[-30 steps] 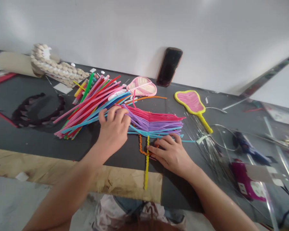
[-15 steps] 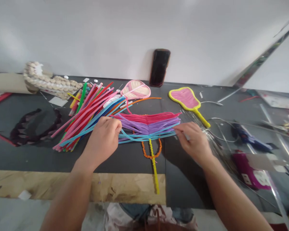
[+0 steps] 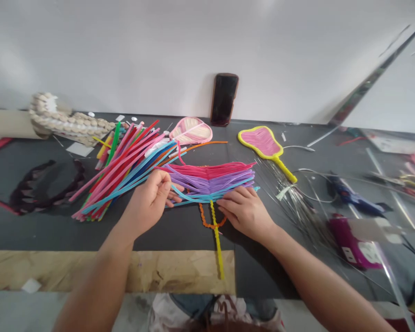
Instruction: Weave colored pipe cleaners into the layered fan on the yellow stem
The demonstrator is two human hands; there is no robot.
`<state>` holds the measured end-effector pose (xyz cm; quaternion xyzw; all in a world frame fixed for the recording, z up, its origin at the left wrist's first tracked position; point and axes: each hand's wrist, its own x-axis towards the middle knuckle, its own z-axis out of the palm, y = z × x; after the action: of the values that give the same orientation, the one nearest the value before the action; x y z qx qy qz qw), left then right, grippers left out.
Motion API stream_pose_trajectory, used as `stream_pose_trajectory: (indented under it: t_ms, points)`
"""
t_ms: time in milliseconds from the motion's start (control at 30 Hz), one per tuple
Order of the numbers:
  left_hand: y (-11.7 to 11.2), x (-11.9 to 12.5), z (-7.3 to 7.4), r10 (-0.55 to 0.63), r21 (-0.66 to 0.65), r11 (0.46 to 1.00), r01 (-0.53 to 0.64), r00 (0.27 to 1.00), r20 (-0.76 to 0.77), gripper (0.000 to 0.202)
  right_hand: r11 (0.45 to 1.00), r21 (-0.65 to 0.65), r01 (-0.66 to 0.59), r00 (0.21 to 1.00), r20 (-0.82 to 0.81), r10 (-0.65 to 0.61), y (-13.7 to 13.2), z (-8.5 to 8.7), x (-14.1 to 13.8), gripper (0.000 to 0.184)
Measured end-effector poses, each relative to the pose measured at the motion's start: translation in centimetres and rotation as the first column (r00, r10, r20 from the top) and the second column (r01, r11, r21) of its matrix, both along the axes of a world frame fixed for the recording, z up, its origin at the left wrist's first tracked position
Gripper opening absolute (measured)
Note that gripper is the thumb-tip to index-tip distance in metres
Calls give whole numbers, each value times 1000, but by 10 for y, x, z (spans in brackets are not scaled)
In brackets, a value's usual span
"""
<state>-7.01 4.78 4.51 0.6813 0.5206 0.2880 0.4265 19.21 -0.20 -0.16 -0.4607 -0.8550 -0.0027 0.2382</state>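
A fan of pink, purple and light blue pipe cleaners (image 3: 214, 179) lies on the dark table (image 3: 180, 226), tied to a yellow stem (image 3: 217, 240) with an orange loop (image 3: 207, 221) at its base. My left hand (image 3: 151, 200) is curled at the fan's left end, its fingers pinching a light blue strand. My right hand (image 3: 244, 210) lies with fingers stretched flat on the fan's lower right edge, beside the stem. A big heap of loose coloured pipe cleaners (image 3: 124, 161) spreads out to the left.
Two finished paddle shapes lie behind: a pale pink one (image 3: 191, 131) and a yellow-rimmed pink one (image 3: 264, 144). A phone (image 3: 224, 99) leans on the wall. Thin wires (image 3: 293, 203), a blue tool (image 3: 347, 196) and a magenta tool (image 3: 352, 244) sit right. A black wavy band (image 3: 44, 184) lies left.
My right hand has come back from the fan's right tip to its lower edge by the stem and flattened. My left hand stayed at the left end, now pinching a blue strand.
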Motion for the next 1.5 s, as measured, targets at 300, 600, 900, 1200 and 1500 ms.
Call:
stream_pose_trajectory:
  t_ms: [300, 600, 900, 1200, 1500]
  points:
    - [-5, 11, -2, 7, -112, 994, 13, 985, 173, 29, 990, -57, 133, 989, 70, -129, 6, -10, -5, 19]
    - [-8, 11, -3, -200, -104, 966, 236, 941, 273, 51, 985, -22, 169, 979, 118, -165, 9, -12, -11, 21]
    - [2, 18, -28, -306, 426, 766, 481, 856, -417, 27, 980, -42, 197, 972, 142, -189, 10, -15, -13, 16]
    - [-6, 21, -12, 19, 630, 508, 587, 724, -690, 16, 967, -108, 232, 962, 170, -212, 12, -9, -17, 16]
    - [-9, 25, -12, 65, 696, 451, 558, 757, -650, 34, 964, -116, 239, 953, 217, -210, 22, -10, -20, 17]
